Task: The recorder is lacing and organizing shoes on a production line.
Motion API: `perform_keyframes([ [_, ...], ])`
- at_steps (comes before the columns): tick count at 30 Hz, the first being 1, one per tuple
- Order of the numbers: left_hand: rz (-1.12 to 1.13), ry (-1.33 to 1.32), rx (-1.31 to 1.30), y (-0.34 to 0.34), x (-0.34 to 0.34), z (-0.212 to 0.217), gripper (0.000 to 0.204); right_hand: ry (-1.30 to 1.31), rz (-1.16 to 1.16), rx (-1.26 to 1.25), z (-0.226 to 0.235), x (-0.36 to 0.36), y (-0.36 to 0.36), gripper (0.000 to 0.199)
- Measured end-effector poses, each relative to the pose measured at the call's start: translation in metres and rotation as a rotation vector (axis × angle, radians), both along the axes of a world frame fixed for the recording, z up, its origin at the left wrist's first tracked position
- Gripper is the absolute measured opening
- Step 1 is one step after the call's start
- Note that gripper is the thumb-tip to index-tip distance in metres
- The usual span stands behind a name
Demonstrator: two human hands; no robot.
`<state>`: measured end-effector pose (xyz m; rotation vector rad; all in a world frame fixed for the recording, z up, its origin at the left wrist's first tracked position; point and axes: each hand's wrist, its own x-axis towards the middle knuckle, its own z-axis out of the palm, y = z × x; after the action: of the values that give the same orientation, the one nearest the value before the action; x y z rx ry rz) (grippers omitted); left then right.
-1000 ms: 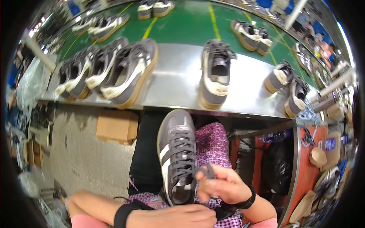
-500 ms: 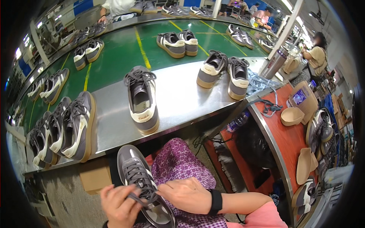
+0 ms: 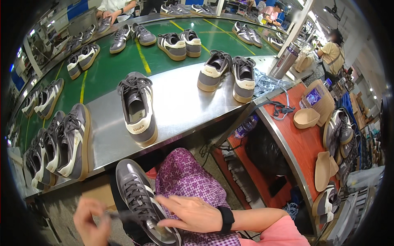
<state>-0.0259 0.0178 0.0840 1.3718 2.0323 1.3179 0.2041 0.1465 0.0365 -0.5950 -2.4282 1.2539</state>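
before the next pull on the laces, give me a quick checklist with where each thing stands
1. Grey shoe rests on the lap, sole down: ok.
2. Right hand lies flat on the shoe's side, steadying it: ok.
3. Left hand pinches something thin beside the laces; blurred, so what it holds: cannot tell.
4. Laces threaded through all the eyelets: cannot tell.
5. Metal bench ahead has bare room between the finished shoes: ok.

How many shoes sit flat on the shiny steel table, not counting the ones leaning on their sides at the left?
3: a lone grey shoe in the middle, and a pair further right by the steel flask, its left shoe and right shoe. None seems hidden.
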Motion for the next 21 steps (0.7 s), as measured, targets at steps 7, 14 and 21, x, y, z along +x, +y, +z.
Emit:
perform_keyframes([
  [7, 0.011, -0.187, -0.125, 0.011, 0.011, -0.077, 0.037, -0.089, 0.118, -0.008, -0.048, -0.009, -0.024, 0.079],
  [14, -0.404, 0.189, -0.161, -0.004, 0.027, -0.058, 0.098, -0.086, 0.163, 0.132, -0.027, -0.008, -0.014, 0.082],
  [21, -0.322, 0.220, -0.029, -0.009, 0.015, -0.049, 0.122, 0.023, 0.123, 0.437, 0.011, -0.031, 0.010, 0.068],
])
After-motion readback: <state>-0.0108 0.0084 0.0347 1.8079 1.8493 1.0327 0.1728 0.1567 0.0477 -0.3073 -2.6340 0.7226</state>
